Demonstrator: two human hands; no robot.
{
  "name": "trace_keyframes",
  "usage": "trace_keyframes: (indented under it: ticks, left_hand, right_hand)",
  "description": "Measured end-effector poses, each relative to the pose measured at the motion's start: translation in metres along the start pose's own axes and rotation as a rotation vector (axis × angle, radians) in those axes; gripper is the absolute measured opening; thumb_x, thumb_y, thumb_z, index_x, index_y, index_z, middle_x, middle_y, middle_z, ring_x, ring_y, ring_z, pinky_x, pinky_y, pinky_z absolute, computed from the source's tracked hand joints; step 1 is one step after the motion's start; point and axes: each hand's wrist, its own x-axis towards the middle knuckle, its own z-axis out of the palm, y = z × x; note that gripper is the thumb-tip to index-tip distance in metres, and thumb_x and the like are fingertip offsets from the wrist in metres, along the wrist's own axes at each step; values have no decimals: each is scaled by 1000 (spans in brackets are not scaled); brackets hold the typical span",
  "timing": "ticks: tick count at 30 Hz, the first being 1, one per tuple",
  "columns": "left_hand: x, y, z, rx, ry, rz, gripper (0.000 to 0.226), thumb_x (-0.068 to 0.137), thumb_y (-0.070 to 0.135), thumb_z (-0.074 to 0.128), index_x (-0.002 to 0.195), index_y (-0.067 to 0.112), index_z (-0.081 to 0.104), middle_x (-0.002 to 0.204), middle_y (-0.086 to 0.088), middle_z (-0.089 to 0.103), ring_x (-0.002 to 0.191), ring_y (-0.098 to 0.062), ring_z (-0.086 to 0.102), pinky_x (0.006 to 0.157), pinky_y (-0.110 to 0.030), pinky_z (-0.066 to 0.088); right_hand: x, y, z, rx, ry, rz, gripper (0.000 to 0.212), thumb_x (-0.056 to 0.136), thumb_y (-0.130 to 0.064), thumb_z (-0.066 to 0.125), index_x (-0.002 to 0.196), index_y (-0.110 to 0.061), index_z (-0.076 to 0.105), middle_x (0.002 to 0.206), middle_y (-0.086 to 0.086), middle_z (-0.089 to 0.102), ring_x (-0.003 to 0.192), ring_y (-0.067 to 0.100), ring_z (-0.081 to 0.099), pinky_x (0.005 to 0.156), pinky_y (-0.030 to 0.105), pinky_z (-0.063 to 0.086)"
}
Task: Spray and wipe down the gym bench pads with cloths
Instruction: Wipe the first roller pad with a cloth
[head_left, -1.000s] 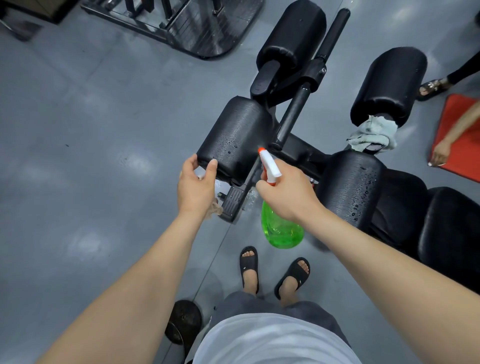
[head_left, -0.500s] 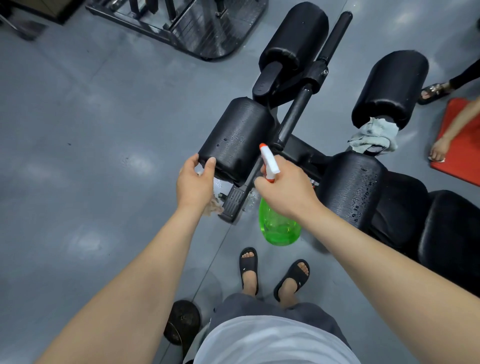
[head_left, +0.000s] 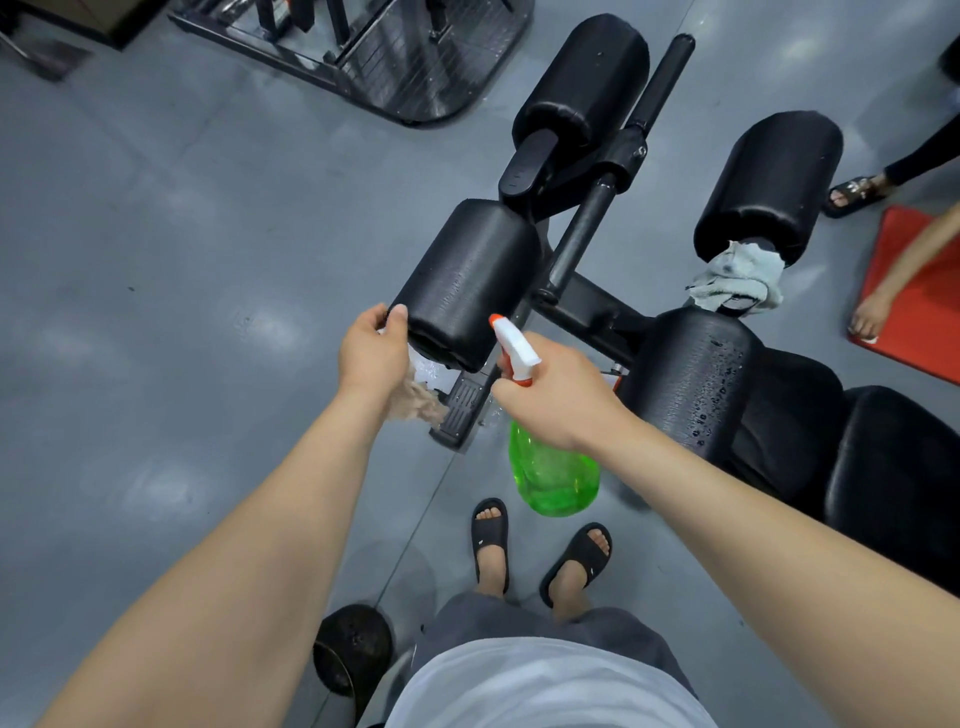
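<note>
My right hand (head_left: 556, 397) grips a green spray bottle (head_left: 553, 475) by its white and orange trigger head, the nozzle aimed at the near left roller pad (head_left: 470, 275). My left hand (head_left: 373, 351) holds a brownish cloth (head_left: 421, 402) against that pad's near end, thumb on the pad's edge. The near right roller pad (head_left: 696, 379) is beaded with droplets. Two more black roller pads (head_left: 587, 83) (head_left: 774, 182) stand farther off. A grey cloth (head_left: 737, 280) lies between the right pads. The bench seat pads (head_left: 893, 457) run to the right.
Another person's hand (head_left: 875, 314) rests on a red mat (head_left: 919, 306) at the right, their sandalled foot (head_left: 854, 192) behind it. A metal machine base (head_left: 363, 47) lies at the top. A dark round weight (head_left: 350, 649) sits by my feet. Grey floor stretches left.
My left hand has shifted slightly left along the pad's end with the cloth. The right hand and bottle have barely moved.
</note>
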Motion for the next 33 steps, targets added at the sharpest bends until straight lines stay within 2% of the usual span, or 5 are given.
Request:
trace_keyframes:
  ticks: [10, 15, 20, 27, 33]
  left_hand:
    - [-12, 1, 4, -3, 6, 17, 55, 98, 53, 56, 140, 18, 57, 136, 4, 63, 126, -16, 58, 108, -33, 43]
    - [-5, 12, -1, 1, 79, -53, 33, 101, 47, 52, 101, 19, 69, 79, 7, 64, 93, -26, 67, 88, -33, 52]
    - [-23, 12, 5, -52, 32, -5, 34, 85, 64, 60, 97, 32, 61, 93, 14, 66, 78, -31, 73, 80, -46, 60]
    - [-25, 24, 0, 32, 107, -26, 39, 98, 50, 55, 116, 17, 65, 106, 4, 68, 103, -20, 62, 94, -32, 47]
    - [-62, 67, -1, -260, 27, -111, 23, 89, 30, 52, 76, 13, 61, 57, -1, 54, 51, -22, 44, 53, -31, 48]
  right_hand:
    - [25, -2, -10, -16, 110, 37, 14, 80, -35, 52, 84, -22, 54, 79, -4, 61, 76, 19, 56, 64, 34, 44]
    - [12, 3, -6, -1, 4, 11, 11, 79, -34, 53, 83, -24, 53, 78, -5, 60, 77, 20, 57, 73, 37, 51]
    - [22, 0, -13, 75, 117, 42, 14, 80, -34, 52, 87, -21, 53, 85, -3, 63, 82, 22, 59, 73, 37, 50]
    - [11, 8, -15, 25, -41, -76, 8, 82, -31, 55, 77, -26, 51, 77, -6, 60, 76, 17, 57, 68, 35, 48]
    - [1, 32, -33, 212, 17, -55, 10, 89, -39, 57, 89, -30, 51, 80, -9, 61, 74, 13, 56, 70, 33, 47]
